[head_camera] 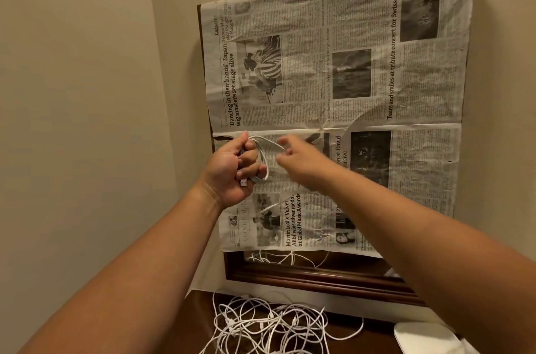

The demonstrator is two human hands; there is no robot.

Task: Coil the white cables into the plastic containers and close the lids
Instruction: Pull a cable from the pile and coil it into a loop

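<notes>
Cable (262, 162) hangs coiled in loops around the left hand (232, 168), whose grip is closed on it, plug at 6 o'clock. Right hand (298, 159), at 3 o'clock, blurred, pinches the strand. More cables (269, 324) lie tangled on the counter (362, 339) at 6 o'clock, below a newspaper-covered mirror (319, 275).

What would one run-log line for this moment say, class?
phase: coiling | left hand: shut on cable coil | right hand: feeding cable, blurred | pile: tangled on table | containers: not seen
</notes>
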